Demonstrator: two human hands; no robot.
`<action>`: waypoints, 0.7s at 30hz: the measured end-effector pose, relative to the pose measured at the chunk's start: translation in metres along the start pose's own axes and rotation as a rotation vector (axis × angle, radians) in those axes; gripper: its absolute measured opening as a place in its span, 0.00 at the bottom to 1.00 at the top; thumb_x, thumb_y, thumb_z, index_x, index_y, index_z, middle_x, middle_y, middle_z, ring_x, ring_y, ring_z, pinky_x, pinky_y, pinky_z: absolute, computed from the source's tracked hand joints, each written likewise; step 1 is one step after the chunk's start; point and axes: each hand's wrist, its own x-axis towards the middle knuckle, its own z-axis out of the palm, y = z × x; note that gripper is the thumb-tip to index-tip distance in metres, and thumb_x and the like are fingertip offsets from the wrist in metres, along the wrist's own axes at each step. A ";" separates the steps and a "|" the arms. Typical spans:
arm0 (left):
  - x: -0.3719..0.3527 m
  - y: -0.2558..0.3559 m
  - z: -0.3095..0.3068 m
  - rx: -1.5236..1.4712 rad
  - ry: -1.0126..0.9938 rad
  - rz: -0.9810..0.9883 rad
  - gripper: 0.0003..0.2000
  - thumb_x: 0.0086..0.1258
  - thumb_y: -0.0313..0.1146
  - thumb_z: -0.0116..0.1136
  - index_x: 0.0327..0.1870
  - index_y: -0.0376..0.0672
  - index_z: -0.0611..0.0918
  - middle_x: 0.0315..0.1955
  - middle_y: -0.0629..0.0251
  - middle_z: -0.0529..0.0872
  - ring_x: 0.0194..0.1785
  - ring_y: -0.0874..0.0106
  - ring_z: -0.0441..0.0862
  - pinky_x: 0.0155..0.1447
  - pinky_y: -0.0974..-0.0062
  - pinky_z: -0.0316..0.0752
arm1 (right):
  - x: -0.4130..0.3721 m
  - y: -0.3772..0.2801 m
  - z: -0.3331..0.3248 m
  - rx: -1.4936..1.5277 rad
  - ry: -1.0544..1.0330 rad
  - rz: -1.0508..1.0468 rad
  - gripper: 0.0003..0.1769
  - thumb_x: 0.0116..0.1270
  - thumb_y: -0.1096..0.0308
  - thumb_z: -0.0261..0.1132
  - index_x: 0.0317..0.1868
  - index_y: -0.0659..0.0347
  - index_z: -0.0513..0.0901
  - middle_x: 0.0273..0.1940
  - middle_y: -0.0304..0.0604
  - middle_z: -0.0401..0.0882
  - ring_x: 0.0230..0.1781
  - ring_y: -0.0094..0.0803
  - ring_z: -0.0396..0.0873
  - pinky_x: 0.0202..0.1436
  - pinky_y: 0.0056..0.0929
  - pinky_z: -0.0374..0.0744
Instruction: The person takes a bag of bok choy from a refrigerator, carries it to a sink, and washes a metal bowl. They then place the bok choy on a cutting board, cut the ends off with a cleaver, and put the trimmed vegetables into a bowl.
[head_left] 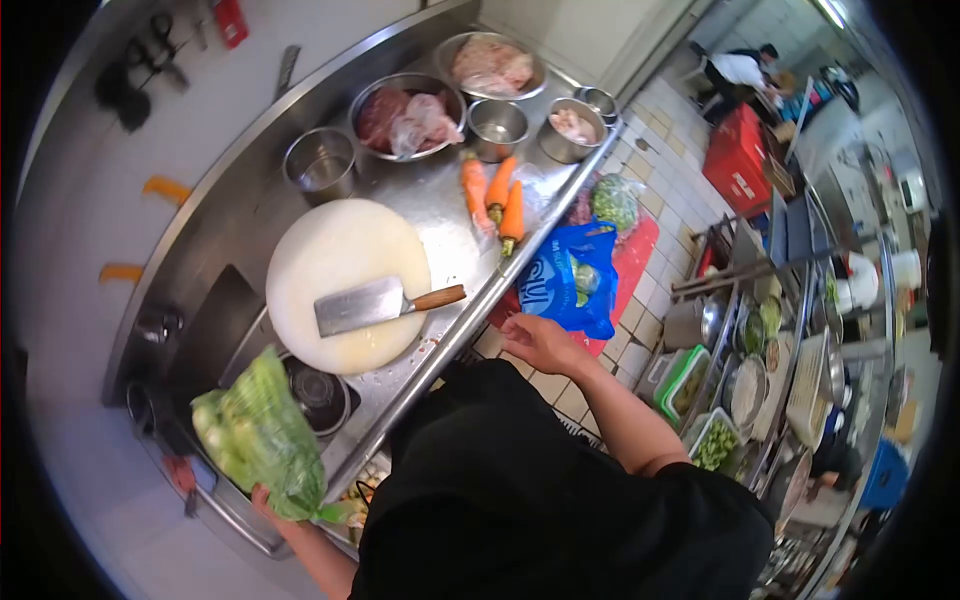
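My left hand [264,502] is closed on a clear plastic bag of leafy green vegetables [258,430], held at the sink end of the steel counter. My right hand [543,344] hangs past the counter's front edge, beside a blue plastic bag [570,283]. Its fingers are loosely bent and apart, with nothing visible in them. A cleaver [362,306] with a wooden handle lies flat on the round white cutting board [345,235]. Orange carrots [500,190] lie on the counter beyond the board, partly with clear plastic.
Steel bowls of raw meat [395,120] and pale meat [490,66] stand at the far end, near steel pots [497,128]. On the tiled floor is a red mat [635,262]. Shelves with food containers [712,440] line the right. A person [738,72] bends in the background.
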 end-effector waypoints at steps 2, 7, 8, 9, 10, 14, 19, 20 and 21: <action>0.036 -0.013 0.050 -0.015 -0.192 -0.127 0.39 0.62 0.42 0.60 0.76 0.30 0.75 0.63 0.44 0.87 0.60 0.46 0.89 0.66 0.48 0.86 | -0.036 0.009 0.000 -0.032 0.109 0.045 0.19 0.72 0.60 0.76 0.54 0.64 0.85 0.47 0.52 0.90 0.47 0.44 0.90 0.54 0.42 0.87; 0.140 -0.087 0.116 0.125 -0.596 -0.386 0.39 0.62 0.39 0.62 0.76 0.30 0.74 0.63 0.46 0.87 0.61 0.47 0.89 0.67 0.49 0.85 | -0.143 0.012 0.004 -0.067 0.282 0.324 0.20 0.70 0.59 0.76 0.56 0.63 0.86 0.48 0.51 0.90 0.43 0.44 0.90 0.51 0.43 0.87; 0.144 -0.089 0.152 0.133 -0.627 -0.400 0.39 0.62 0.39 0.62 0.76 0.30 0.74 0.63 0.46 0.87 0.61 0.47 0.89 0.67 0.49 0.85 | -0.165 0.015 0.007 -0.101 0.310 0.384 0.21 0.70 0.59 0.77 0.56 0.62 0.86 0.48 0.50 0.91 0.43 0.45 0.90 0.50 0.44 0.87; 0.144 -0.095 0.191 0.103 -0.727 -0.503 0.39 0.63 0.40 0.63 0.77 0.30 0.74 0.64 0.46 0.87 0.62 0.47 0.88 0.67 0.49 0.85 | -0.185 0.019 0.012 -0.137 0.335 0.444 0.21 0.69 0.59 0.77 0.56 0.62 0.86 0.48 0.50 0.91 0.42 0.45 0.90 0.49 0.44 0.87; 0.139 -0.098 0.232 0.071 -0.823 -0.607 0.39 0.64 0.40 0.64 0.77 0.30 0.73 0.65 0.47 0.86 0.62 0.48 0.88 0.68 0.50 0.85 | -0.203 0.026 0.018 -0.129 0.360 0.456 0.21 0.69 0.59 0.77 0.56 0.62 0.86 0.48 0.50 0.91 0.42 0.45 0.90 0.49 0.44 0.87; 0.125 -0.122 0.345 0.098 -0.846 -0.624 0.34 0.69 0.37 0.65 0.77 0.33 0.74 0.65 0.49 0.86 0.63 0.51 0.88 0.68 0.51 0.85 | -0.259 0.053 0.031 -0.097 0.440 0.488 0.21 0.68 0.59 0.79 0.55 0.62 0.87 0.45 0.48 0.91 0.39 0.43 0.90 0.47 0.42 0.86; 0.093 -0.156 0.425 0.024 -0.746 -0.630 0.28 0.73 0.37 0.64 0.73 0.36 0.77 0.64 0.51 0.87 0.63 0.51 0.88 0.67 0.50 0.86 | -0.312 0.088 0.030 0.078 0.553 0.517 0.21 0.69 0.58 0.79 0.55 0.62 0.86 0.45 0.48 0.92 0.40 0.40 0.89 0.47 0.39 0.86; 0.090 -0.164 0.436 0.000 -0.743 -0.627 0.27 0.73 0.37 0.63 0.71 0.37 0.78 0.64 0.52 0.87 0.62 0.51 0.88 0.67 0.50 0.86 | -0.322 0.098 0.032 0.138 0.583 0.555 0.21 0.69 0.58 0.79 0.55 0.62 0.86 0.46 0.48 0.92 0.40 0.41 0.90 0.47 0.39 0.86; 0.075 -0.166 0.446 -0.001 -0.719 -0.581 0.26 0.74 0.38 0.64 0.71 0.40 0.79 0.63 0.54 0.88 0.62 0.53 0.88 0.67 0.50 0.86 | -0.333 0.134 0.042 0.110 0.603 0.564 0.21 0.70 0.58 0.79 0.56 0.62 0.86 0.45 0.49 0.92 0.41 0.42 0.91 0.48 0.40 0.87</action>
